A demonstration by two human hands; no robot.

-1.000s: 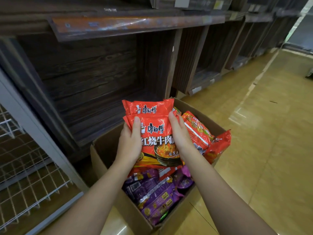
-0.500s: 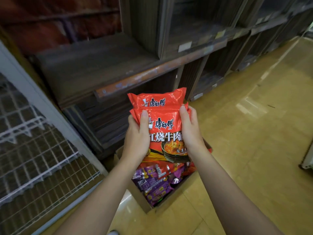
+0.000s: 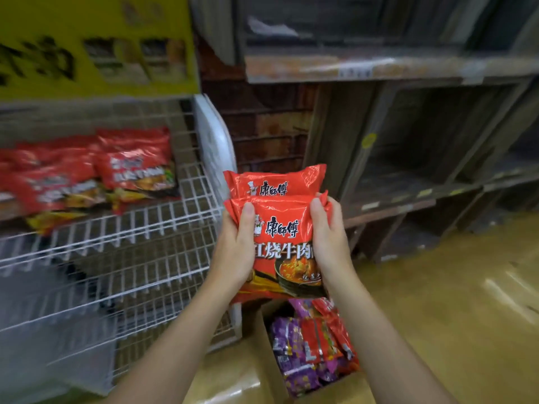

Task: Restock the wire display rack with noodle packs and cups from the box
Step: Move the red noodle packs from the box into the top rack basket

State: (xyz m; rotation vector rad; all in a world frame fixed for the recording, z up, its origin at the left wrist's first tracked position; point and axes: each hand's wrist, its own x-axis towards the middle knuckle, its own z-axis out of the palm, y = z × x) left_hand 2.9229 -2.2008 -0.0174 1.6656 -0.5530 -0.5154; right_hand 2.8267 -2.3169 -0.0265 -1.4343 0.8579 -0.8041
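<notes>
The left hand (image 3: pixel 236 252) and right hand (image 3: pixel 329 246) grip a stack of red noodle packs (image 3: pixel 280 225) by its side edges, fingers (image 3: pixel 335 212) curled behind, thumbs on the front. The box (image 3: pixel 264 342) of purple and red packs (image 3: pixel 294 345) lies at 6 o'clock below the stack. The wire rack (image 3: pixel 122 246), at 9 o'clock, carries more red packs (image 3: pixel 87 173).

Behind front pack (image 3: pixel 280 243), rear pack (image 3: pixel 274 182) mostly hidden; only top strip shows. Front pack's sides covered by left hand (image 3: pixel 236 249) and right hand (image 3: pixel 326 240); label's last character hidden. Whether third pack sits between: cannot tell. Box (image 3: pixel 264 345) cut by bottom edge, far end under held packs. Packs on wire rack (image 3: pixel 87 173) smeared, print unreadable, leftmost cut by frame. Yellow sign (image 3: pixel 96 45) blurred. Shelf tags (image 3: pixel 355 72) illegible.
</notes>
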